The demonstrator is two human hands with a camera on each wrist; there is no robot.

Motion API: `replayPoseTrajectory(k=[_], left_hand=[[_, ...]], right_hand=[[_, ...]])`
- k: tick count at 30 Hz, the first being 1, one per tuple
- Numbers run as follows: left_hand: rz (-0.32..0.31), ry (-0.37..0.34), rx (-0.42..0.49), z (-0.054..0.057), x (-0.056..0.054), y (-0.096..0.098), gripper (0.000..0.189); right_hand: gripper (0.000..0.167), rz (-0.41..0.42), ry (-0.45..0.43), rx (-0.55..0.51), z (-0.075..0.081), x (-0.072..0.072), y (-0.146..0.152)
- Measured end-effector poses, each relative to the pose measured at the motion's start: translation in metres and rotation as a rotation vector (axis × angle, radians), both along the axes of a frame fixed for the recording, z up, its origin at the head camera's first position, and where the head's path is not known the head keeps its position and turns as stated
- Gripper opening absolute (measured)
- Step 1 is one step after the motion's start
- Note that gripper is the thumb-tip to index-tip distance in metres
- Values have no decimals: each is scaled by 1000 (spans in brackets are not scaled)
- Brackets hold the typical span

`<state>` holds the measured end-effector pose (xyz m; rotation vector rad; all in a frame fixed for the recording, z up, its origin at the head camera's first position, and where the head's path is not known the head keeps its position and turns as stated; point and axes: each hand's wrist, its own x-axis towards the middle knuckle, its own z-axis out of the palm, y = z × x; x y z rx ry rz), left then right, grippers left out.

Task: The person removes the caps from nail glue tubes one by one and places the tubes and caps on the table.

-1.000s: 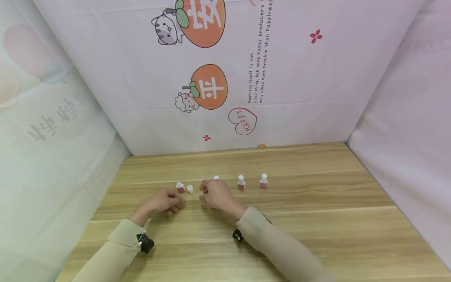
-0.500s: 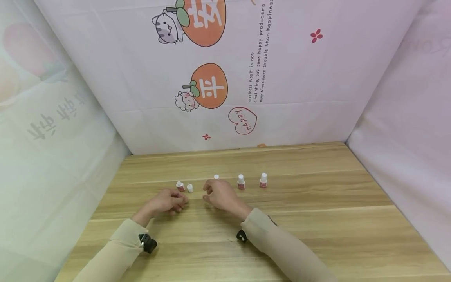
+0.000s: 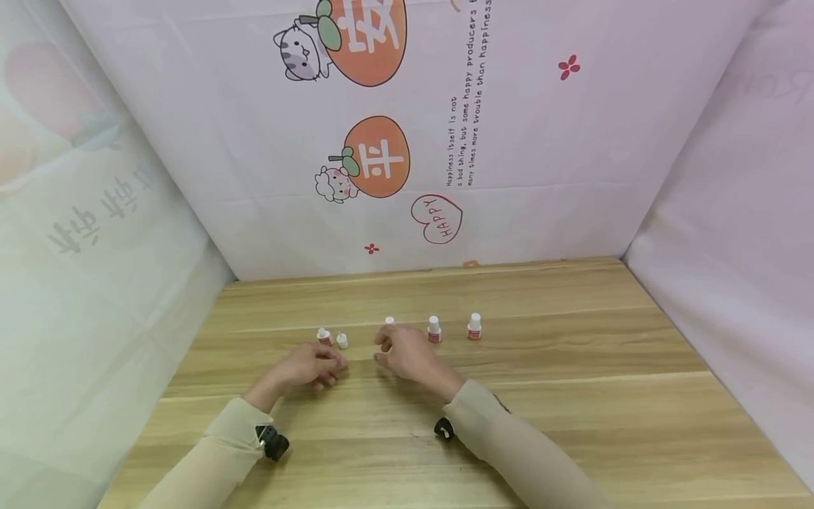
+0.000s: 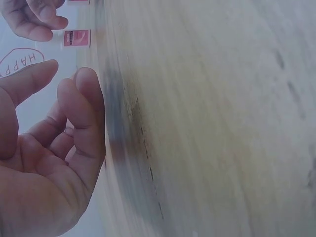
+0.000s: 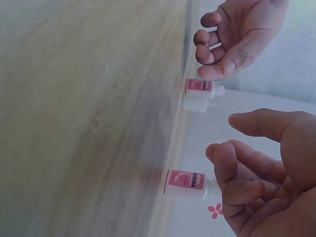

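Note:
My left hand (image 3: 309, 366) hovers low over the table with loosely bent fingers and holds nothing. Just beyond its fingertips stands an uncapped small white bottle (image 3: 324, 336) with a red label. Beside that bottle, its white cap (image 3: 342, 341) stands with a thin stem pointing up. My right hand (image 3: 410, 351), also holding nothing, has its thumb and fingers apart. It partly hides a capped bottle (image 3: 390, 321) in the head view; the right wrist view shows this labelled bottle (image 5: 186, 181) upright near the fingers.
Two more capped bottles stand to the right, one nearer (image 3: 434, 330) and one farther (image 3: 474, 327), in a row with the others. The wood-grain table (image 3: 572, 396) meets printed white cloth walls (image 3: 521, 141) at the back and both sides.
Both hands have drifted slightly to the right, with their fingers still bent and holding nothing. The bottles and the loose cap have stayed where they were.

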<state>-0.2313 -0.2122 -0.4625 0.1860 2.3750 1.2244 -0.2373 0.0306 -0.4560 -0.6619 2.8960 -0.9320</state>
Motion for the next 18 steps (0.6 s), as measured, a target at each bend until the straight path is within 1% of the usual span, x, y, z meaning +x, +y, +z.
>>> replayPoseTrajectory(k=[3, 6, 10, 13, 18], left_hand=[[11, -9, 0, -2, 0, 2, 28], [20, -4, -2, -4, 0, 5, 28], [24, 27, 13, -7, 0, 9, 28], [25, 48, 37, -10, 0, 11, 28], [36, 53, 60, -12, 2, 17, 26]], right_hand=[[23, -2, 7, 2, -1, 0, 2], [23, -7, 12, 3, -2, 0, 3], [23, -19, 12, -9, -3, 1, 5], [22, -20, 31, -16, -4, 0, 7], [21, -30, 39, -14, -4, -2, 10]])
